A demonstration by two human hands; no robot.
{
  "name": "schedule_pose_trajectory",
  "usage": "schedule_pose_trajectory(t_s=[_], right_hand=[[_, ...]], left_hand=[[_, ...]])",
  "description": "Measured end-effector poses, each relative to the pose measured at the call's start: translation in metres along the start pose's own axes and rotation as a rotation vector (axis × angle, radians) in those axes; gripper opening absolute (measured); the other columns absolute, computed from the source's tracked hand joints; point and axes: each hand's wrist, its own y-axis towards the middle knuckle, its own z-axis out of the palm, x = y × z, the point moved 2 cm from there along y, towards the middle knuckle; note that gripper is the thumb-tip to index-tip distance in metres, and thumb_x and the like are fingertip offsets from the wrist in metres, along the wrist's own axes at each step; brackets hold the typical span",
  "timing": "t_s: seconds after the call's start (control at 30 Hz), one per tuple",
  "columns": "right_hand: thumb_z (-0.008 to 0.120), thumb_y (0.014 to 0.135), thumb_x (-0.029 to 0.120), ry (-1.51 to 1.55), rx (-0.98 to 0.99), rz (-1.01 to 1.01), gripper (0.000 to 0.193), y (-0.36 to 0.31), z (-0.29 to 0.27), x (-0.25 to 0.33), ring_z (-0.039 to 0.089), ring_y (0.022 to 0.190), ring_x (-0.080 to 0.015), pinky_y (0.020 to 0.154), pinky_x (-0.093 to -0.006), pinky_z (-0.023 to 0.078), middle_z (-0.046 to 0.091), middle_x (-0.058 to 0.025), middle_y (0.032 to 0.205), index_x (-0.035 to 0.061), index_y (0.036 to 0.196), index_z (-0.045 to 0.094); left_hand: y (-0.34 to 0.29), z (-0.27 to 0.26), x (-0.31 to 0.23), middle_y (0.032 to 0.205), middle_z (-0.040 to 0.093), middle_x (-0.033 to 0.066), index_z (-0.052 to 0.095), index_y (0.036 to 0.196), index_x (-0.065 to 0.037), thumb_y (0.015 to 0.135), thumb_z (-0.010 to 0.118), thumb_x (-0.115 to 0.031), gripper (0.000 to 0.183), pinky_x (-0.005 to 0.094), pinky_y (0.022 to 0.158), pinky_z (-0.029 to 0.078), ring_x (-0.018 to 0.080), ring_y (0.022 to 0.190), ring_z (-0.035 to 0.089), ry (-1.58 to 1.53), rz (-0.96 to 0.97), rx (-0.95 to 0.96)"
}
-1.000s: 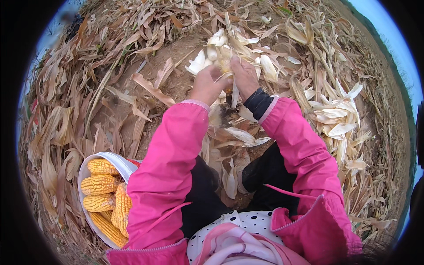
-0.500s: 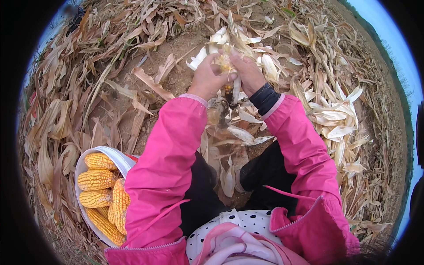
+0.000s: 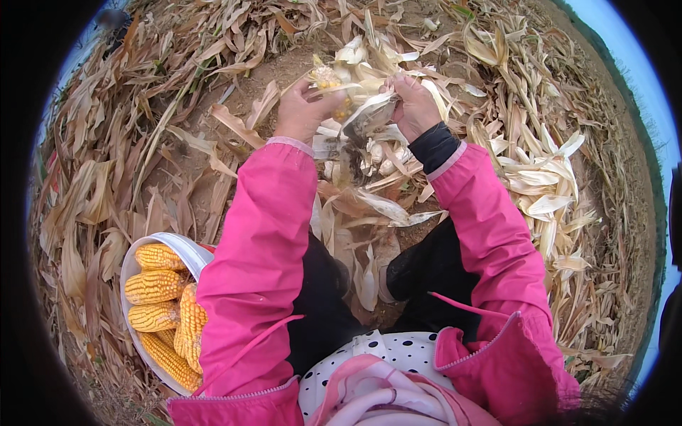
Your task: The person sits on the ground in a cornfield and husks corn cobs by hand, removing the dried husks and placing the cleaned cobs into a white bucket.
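My left hand [image 3: 305, 110] is closed around an ear of corn [image 3: 326, 78], whose pale, ragged tip and a few yellow kernels show past the fingers. Dark, spoiled-looking matter blurs below the ear. My right hand [image 3: 414, 106] pinches a pale corn husk [image 3: 374, 105] that stretches across toward the ear between both hands. Whether the husk is still joined to the ear I cannot tell. Under the hands lie several loose dry husks.
At my left, a white bucket [image 3: 131, 264] holds several bare yellow corn ears [image 3: 153, 286]. A heap of pale husks [image 3: 543, 188] lies to the right. Dry stalks and leaves [image 3: 92, 184] cover much of the soil around. My legs [image 3: 433, 284] are bent below my arms.
My hands have moved apart. The left went leftward with the corn ear, and the right shifted slightly right, drawing the husk out between them.
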Motion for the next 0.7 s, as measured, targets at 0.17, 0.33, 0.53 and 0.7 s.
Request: schedule_pose_trajectory(t_s=[0.17, 0.33, 0.53, 0.7], right_hand=[[0.047, 0.093, 0.022, -0.309, 0.163, 0.009, 0.022, 0.01, -0.022, 0.009, 0.047, 0.059, -0.0098, 0.057, -0.0217, 0.039, 0.051, -0.0005, 0.064, 0.0034, 0.083, 0.055], [0.049, 0.092, 0.024, -1.349, 0.262, -0.526, 0.026, 0.01, -0.028, 0.012, 0.052, 0.058, -0.0236, 0.059, -0.032, 0.042, 0.054, -0.0105, 0.063, 0.001, 0.082, 0.054], [0.046, 0.091, 0.028, -1.714, 0.285, -0.506, 0.025, 0.001, -0.025, -0.004, 0.058, 0.068, -0.0382, 0.06, -0.0459, 0.046, 0.059, -0.0193, 0.069, 0.0056, 0.086, 0.056], [0.045, 0.09, 0.028, -1.857, 0.202, -0.433, 0.023, 0.0, -0.016, 0.005, 0.059, 0.069, -0.0388, 0.062, -0.049, 0.045, 0.06, -0.0197, 0.07, 0.0075, 0.088, 0.054]], left_hand=[[0.002, -0.017, -0.003, 0.099, 0.06, 0.007, 0.049, 0.11, -0.003, 0.075, 0.073, -0.006, 0.042, 0.0332, 0.072, 0.053, 0.0172, 0.084, 0.061, -0.192, 0.063, -0.163], [0.006, -0.031, 0.0, 0.098, 0.061, 0.0084, 0.046, 0.111, -0.004, 0.074, 0.071, 0.0, 0.044, 0.0345, 0.071, 0.054, 0.0198, 0.086, 0.062, -0.385, 0.065, -0.234], [0.008, -0.029, 0.003, 0.095, 0.061, 0.0114, 0.042, 0.113, -0.002, 0.073, 0.069, 0.005, 0.049, 0.0345, 0.067, 0.055, 0.0215, 0.081, 0.063, -0.424, 0.088, -0.246], [0.006, -0.031, 0.006, 0.098, 0.06, 0.0167, 0.034, 0.123, 0.002, 0.073, 0.067, 0.007, 0.06, 0.0366, 0.068, 0.055, 0.0239, 0.083, 0.063, -0.508, 0.109, -0.203]])
